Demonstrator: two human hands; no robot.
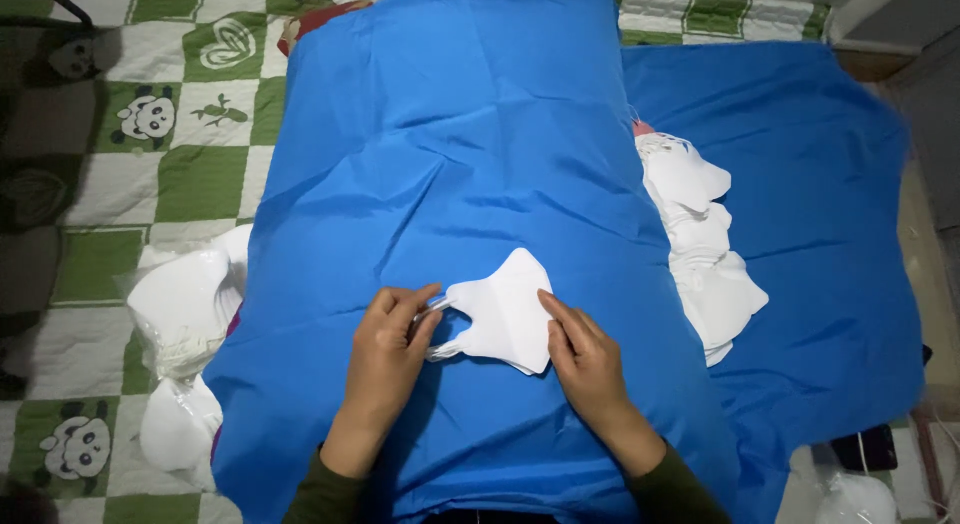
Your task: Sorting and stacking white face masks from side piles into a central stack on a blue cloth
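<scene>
Folding a white mask flat on the blue cloth

The white mask lay between both hands, near the middle of the blue cloth. The left hand pinched the ear loops at the mask's left end, fingers closed narrowly on them; the right hand pressed flat, fingers together, on its right edge. The step looked like tucking the loops and flattening; next it would need a steady press. A pile of finished masks lay to the right, bagged masks to the left.
</scene>
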